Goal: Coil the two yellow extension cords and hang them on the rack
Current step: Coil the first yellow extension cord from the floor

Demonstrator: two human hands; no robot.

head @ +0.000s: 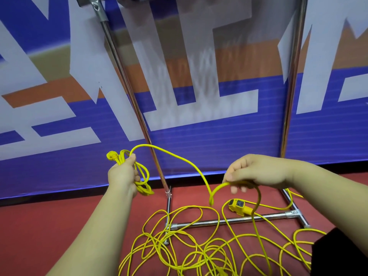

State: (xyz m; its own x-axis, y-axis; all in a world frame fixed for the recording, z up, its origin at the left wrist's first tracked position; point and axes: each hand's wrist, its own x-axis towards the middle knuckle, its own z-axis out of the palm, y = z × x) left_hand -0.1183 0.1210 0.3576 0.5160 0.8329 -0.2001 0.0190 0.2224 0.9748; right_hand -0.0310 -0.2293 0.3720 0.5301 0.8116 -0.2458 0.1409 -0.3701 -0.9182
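Red floor (pixel 59 220), cords (pixel 253 216) cropped, rack (pixel 139 116) top cropped

I'm seeing a big banner (pixel 219 140) standing across the back, blue with large white shapes and orange patches, its lower edge meeting the red floor (pixel 49 226); bottom right corner, something black (pixel 342 255), cut off by the frame
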